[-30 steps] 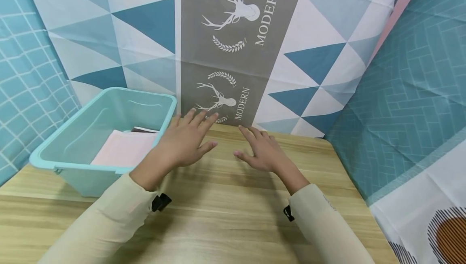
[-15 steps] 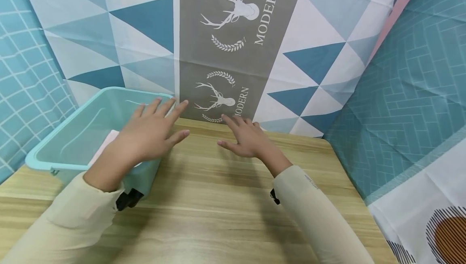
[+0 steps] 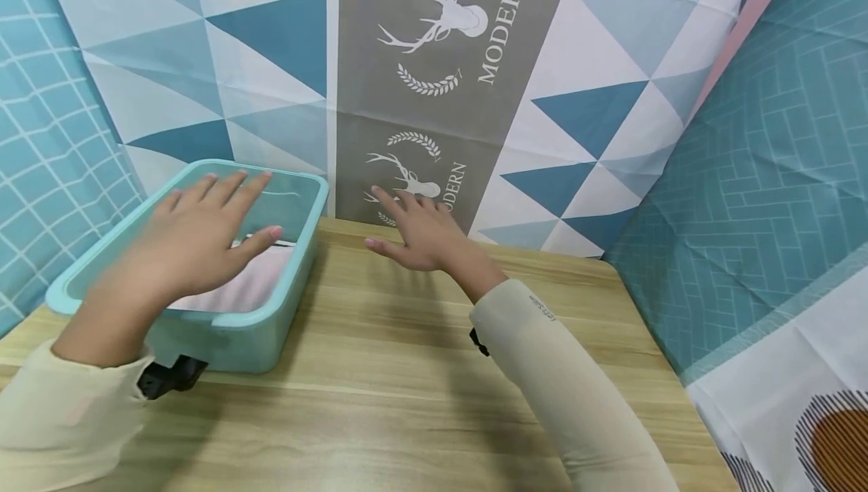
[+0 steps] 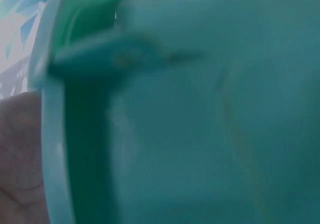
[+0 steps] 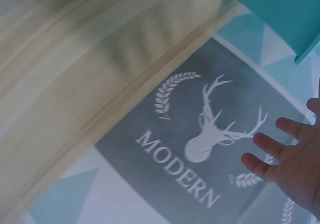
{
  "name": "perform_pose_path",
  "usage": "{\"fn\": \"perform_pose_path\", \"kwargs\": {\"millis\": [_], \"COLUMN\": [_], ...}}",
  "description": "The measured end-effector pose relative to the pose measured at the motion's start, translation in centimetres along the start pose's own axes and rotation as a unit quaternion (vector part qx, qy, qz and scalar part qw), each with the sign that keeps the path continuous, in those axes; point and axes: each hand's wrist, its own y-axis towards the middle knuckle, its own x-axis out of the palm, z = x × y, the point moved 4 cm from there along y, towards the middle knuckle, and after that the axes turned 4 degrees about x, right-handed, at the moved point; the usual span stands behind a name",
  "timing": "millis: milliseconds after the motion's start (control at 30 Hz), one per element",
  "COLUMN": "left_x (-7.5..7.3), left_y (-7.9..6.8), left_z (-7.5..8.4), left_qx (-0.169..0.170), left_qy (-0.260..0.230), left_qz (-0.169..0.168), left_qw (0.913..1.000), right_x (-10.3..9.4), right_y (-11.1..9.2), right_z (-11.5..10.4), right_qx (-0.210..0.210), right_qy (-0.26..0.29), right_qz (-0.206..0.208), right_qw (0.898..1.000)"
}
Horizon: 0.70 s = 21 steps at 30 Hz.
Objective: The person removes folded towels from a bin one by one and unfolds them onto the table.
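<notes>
My left hand (image 3: 193,239) is over the near left part of a light teal plastic bin (image 3: 251,345), its fingers spread and straight, holding nothing. Inside the bin lies a flat pale pink item (image 3: 237,281), partly covered by the hand in the head view, with a dark edge behind it. The left wrist view is filled by the bin's wall (image 4: 175,134), blurred, with part of the palm at its left edge. To the right of the bin, my right hand (image 3: 427,232) hovers above the table with fingers extended and nothing in them.
The wood-grain table (image 3: 380,371) stretches in front and to the right of the bin. A patterned cloth backdrop (image 3: 434,100) with deer heads and triangles hangs behind it. Teal tiled-pattern cloth (image 3: 766,198) lines the right side, blue grid cloth (image 3: 47,123) the left.
Both hands have moved left, the left one from the bin's right rim to over its left part. The right hand has come nearer the bin. Fingers stay spread.
</notes>
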Motion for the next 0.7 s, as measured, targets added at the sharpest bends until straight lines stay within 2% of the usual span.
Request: {"fn": "perform_pose_path", "kwargs": {"millis": [333,500,700], "left_x": [-0.9,-0.7,-0.4], "left_y": [-2.0,-2.7,-3.7], "left_z": [-4.7,-7.1,-9.7], "left_qx": [-0.054,-0.078,-0.094], "left_qy": [-0.032,-0.036,-0.056], "left_qz": [-0.013,-0.006,0.019], "left_qw": [0.9979,0.9963,0.9938], "right_x": [-1.9,-2.6,-3.0], "right_y": [2.5,3.2,4.3], "right_z": [-3.4,-4.7,-6.5], "right_qx": [-0.023,-0.030,-0.039], "right_qy": [-0.024,-0.034,-0.046], "right_qz": [0.000,-0.006,-0.018], "right_qw": [0.999,0.999,0.998]}}
